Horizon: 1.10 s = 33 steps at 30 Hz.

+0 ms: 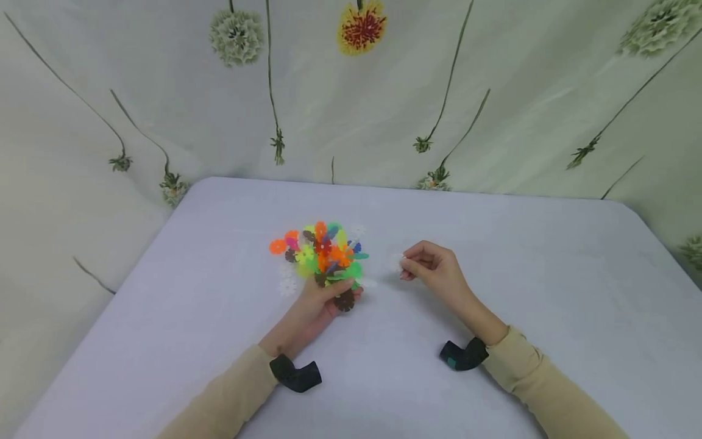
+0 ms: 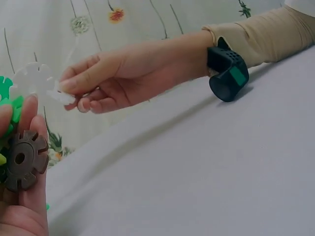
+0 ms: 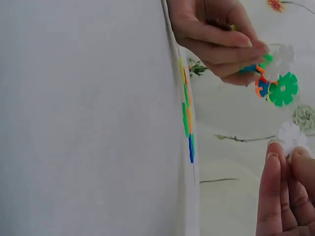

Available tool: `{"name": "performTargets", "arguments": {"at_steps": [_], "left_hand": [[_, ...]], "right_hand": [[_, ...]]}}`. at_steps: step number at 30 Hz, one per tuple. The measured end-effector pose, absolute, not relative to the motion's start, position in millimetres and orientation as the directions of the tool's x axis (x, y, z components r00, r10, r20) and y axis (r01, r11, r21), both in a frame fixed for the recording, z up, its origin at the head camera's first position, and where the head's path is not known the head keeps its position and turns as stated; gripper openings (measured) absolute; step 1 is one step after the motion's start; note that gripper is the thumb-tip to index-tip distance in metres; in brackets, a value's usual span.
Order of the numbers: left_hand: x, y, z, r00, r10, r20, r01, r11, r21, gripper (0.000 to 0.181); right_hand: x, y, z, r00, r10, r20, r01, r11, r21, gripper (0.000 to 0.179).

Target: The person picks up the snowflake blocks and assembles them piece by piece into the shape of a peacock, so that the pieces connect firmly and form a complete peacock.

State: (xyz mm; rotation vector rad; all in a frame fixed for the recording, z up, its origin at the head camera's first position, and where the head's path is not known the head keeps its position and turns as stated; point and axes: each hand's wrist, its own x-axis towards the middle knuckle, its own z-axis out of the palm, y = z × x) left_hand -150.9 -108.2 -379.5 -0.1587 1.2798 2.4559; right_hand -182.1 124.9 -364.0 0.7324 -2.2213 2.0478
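Observation:
In the head view, my left hand (image 1: 315, 302) holds several notched plastic discs, with a brown disc (image 1: 344, 300) uppermost near its fingertips. The left wrist view shows that brown disc (image 2: 30, 155) lying against the fingers, and a clear white disc (image 2: 32, 78) standing above them. A green disc (image 3: 284, 89) sticks out of this bunch in the right wrist view. To the right, my right hand (image 1: 439, 268) pinches a single white disc (image 3: 292, 136) between thumb and fingertips, a short way from the bunch. The left palm is partly hidden by discs.
Just beyond the left hand lies a pile of multicoloured discs (image 1: 322, 247), overlapping the held ones in the head view. White discs (image 1: 287, 281) lie at its left side, on the white-covered table (image 1: 526, 244). A flower-printed cloth (image 1: 329, 110) hangs behind.

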Motion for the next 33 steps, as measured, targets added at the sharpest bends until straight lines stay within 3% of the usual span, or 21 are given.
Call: {"name": "performTargets", "arguments": {"at_steps": [10,22,33], "left_hand": [[-148,-106,-382,-0.918,0.349,-0.188,-0.336,-0.432,0.837,0.056],[-146,-105,-382,-0.89,0.396,-0.227,-0.381,-0.371,0.847,0.055],[-145,-103,-381,-0.894,0.363,-0.262,-0.405,-0.405,0.82,0.06]], "right_hand": [[-165,103,-359,-0.751,-0.387,0.534,-0.626,0.162,-0.763,0.017],[-166,104,-363,-0.772,-0.41,0.486,-0.572,0.114,-0.812,0.016],[-167,106,-364,-0.816,-0.392,0.425,-0.477,0.041,-0.878,0.011]]}}
